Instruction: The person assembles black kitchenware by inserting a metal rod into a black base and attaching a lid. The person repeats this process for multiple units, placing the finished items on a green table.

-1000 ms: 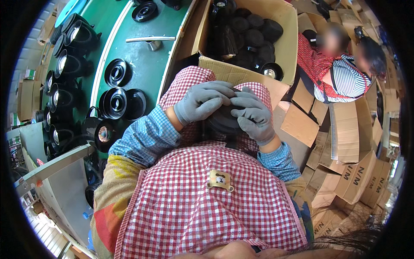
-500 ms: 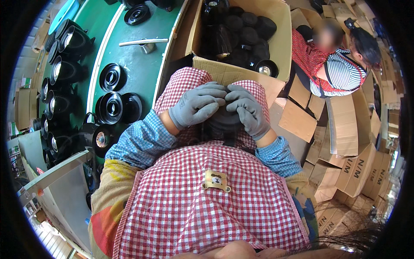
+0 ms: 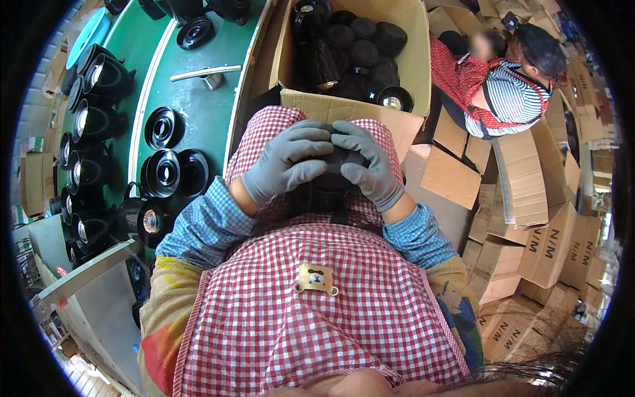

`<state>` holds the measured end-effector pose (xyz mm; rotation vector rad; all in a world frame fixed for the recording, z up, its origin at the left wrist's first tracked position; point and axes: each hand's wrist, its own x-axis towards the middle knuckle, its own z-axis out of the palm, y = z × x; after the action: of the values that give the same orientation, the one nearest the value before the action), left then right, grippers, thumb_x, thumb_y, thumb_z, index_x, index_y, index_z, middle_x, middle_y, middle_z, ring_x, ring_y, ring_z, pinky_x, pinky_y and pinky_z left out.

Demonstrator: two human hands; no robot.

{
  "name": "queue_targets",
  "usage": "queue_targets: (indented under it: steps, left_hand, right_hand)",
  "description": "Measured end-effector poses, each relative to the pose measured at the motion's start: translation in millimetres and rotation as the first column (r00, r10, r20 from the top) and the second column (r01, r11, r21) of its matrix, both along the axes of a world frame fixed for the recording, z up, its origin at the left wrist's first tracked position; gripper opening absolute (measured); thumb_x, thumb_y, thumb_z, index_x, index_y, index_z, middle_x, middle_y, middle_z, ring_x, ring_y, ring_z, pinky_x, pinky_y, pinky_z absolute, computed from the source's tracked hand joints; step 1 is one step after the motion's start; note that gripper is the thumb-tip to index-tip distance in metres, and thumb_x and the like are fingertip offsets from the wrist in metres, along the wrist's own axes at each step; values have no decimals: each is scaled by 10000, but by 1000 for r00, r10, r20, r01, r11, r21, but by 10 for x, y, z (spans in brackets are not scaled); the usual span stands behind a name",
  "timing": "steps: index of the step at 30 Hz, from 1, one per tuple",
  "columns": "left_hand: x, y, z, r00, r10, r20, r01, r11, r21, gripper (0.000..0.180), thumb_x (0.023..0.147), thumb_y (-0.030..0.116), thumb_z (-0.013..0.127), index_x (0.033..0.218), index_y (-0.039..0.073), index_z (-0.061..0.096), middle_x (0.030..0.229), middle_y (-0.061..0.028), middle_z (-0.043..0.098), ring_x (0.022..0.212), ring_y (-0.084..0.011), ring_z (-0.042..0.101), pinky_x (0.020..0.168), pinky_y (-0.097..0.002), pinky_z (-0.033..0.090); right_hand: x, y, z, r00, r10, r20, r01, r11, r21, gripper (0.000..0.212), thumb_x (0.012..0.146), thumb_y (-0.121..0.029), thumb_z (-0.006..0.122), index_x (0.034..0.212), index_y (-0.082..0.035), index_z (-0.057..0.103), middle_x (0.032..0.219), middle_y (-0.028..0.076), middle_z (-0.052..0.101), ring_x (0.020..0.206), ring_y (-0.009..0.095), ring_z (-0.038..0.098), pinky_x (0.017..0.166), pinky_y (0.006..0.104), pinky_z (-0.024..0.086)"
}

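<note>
A black round part (image 3: 335, 175) is held between the left hand (image 3: 288, 162) and the right hand (image 3: 368, 165), just above the lap; the grip of each is closed on it, with gloved fingers curled over its top and the fingertips of the two hands nearly meeting. Much of the part is covered by the grey gloves, and its underside cannot be made out. The wrists are bared between the gloves and blue checked sleeves (image 3: 208, 218). The lap and chest are covered by a red and white checked apron (image 3: 317, 331), on which a bear-faced badge (image 3: 316, 279) is fixed. Beyond the knees, an open carton (image 3: 418, 56) is filled with dark round pieces (image 3: 364, 53), and a shiny-centred cup (image 3: 395, 99) is lodged at its near right corner. To the left, a green worktop (image 3: 192, 106) is laid with black discs (image 3: 162, 173), a metal bar (image 3: 206, 73) set across a small cylinder and, along the far side, a row of black pots (image 3: 89, 126). A blue basin (image 3: 91, 36) is seen past the pots. To the right, boxes (image 3: 526, 178) are strewn and piled, and a co-worker (image 3: 506, 99) in a striped top is seen beyond the carton.
</note>
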<state>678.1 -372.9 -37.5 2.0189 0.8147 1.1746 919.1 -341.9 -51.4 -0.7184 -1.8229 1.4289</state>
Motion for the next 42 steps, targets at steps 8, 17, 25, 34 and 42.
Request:
queue_targets:
  steps: [8, 17, 25, 34, 42]
  left_hand:
    - [-44, 49, -49, 998, -24, -52, 29, 995, 99, 280, 979, 170, 550, 1100, -26, 708, 1201, -206, 660, 1195, -389, 595, 1070, -490, 435]
    - [-202, 74, -195, 993, -85, -83, 80, 995, -61, 351, 1020, 252, 470, 1151, 34, 712, 1376, -238, 579, 1362, -417, 475, 1180, -540, 288]
    - [77, -258, 588, 866, 103, -490, -44, 990, 131, 911, 947, 700, 407, 1501, -23, 408, 1565, -287, 351, 1478, -499, 266, 1204, -589, 144]
    - [162, -254, 434, 828, 155, -539, -91, 985, 144, 1046, 857, 831, 427, 1555, 56, 353, 1588, -246, 349, 1489, -488, 253, 1207, -628, 112]
    - [123, -230, 422, 852, 162, -499, -125, 986, 108, 1021, 862, 777, 519, 1557, 50, 343, 1583, -266, 342, 1482, -497, 258, 1202, -634, 88]
  right_hand:
    - [-22, 24, -198, 993, 0, -121, 17, 991, 135, 607, 780, -465, 823, 1217, -59, 713, 1404, 151, 587, 1392, 351, 461, 1199, 474, 303]
    - [-69, -177, 22, 958, -158, 237, 68, 935, 349, 679, 800, -554, 785, 1240, -45, 699, 1419, 179, 575, 1417, 400, 426, 1187, 505, 318]
    - [-77, 272, 56, 988, -152, 18, 144, 961, 235, 514, 1076, -387, 455, 1380, 15, 555, 1499, 230, 464, 1407, 367, 437, 1191, 399, 323]
    - [-100, 32, 52, 978, -101, 181, 28, 931, 363, 515, 1018, -320, 506, 1402, 24, 514, 1438, 246, 501, 1405, 421, 408, 1178, 516, 295]
    - [-70, 117, 71, 995, -78, 53, 52, 922, 384, 385, 1039, -219, 485, 1370, -32, 541, 1385, 249, 545, 1358, 423, 463, 1147, 491, 359]
